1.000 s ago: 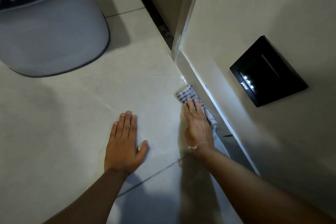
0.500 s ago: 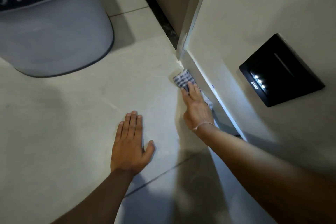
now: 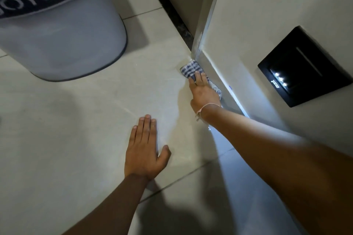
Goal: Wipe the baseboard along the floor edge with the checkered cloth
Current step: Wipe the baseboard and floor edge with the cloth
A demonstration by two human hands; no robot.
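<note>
The checkered cloth [image 3: 191, 69] lies bunched at the bottom of the wall, touching the baseboard [image 3: 219, 74] close to the wall's corner. The right hand [image 3: 203, 91] lies on top of the cloth with its fingers [image 3: 199, 77] stretched out, pressing it down rather than gripping it. The left hand [image 3: 146, 150] is flat and spread on the floor [image 3: 86, 120], holding nothing. A big white bin [image 3: 63, 30] stands on the floor, well apart. A black box [image 3: 303, 66] with small lights is on the wall.
</note>
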